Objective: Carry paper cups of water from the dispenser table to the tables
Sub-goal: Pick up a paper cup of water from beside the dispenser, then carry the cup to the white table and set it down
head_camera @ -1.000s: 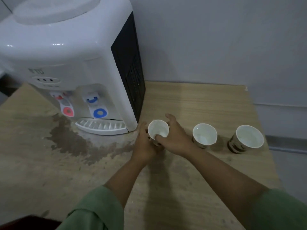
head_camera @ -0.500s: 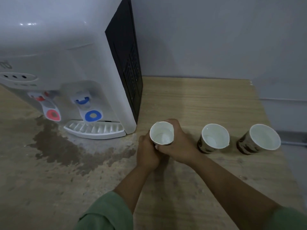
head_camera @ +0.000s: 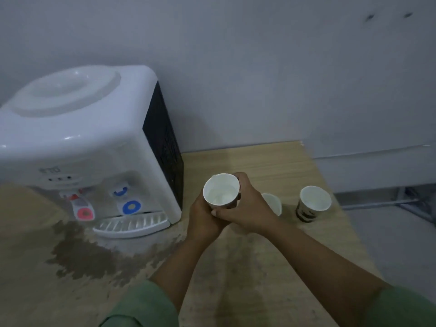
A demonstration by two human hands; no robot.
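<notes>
- The right hand (head_camera: 245, 208) wraps the right side of the held paper cup (head_camera: 221, 190); its fingers (head_camera: 238, 179) curl round the far wall and are clamped on it.
- The left hand (head_camera: 203, 215) supports the same cup from the left and from below; its fingers are closed against the wall, mostly hidden behind the cup.
- Change: half a second ago the cup sat low, at table level in the same two-handed grip. It is now raised clear of the dispenser table (head_camera: 271, 161), and the view has pulled back. Judgement: the lift is done and the carry to the tables is about to start.
- Location: the cup is in the air, just right of the water dispenser (head_camera: 89, 147) and left of the two remaining cups.
- Orientation: the long axis runs base to rim and is tilted slightly, so the mouth points up and toward the camera. Water level inside is hard to read; the interior looks pale and wet.
- The middle cup (head_camera: 273, 204) stands partly hidden behind the right hand. The far-right cup (head_camera: 313, 204) stands upright, apart from it.
- A dark wet patch (head_camera: 87, 256) spreads on the table near the drip tray (head_camera: 132, 225).
</notes>
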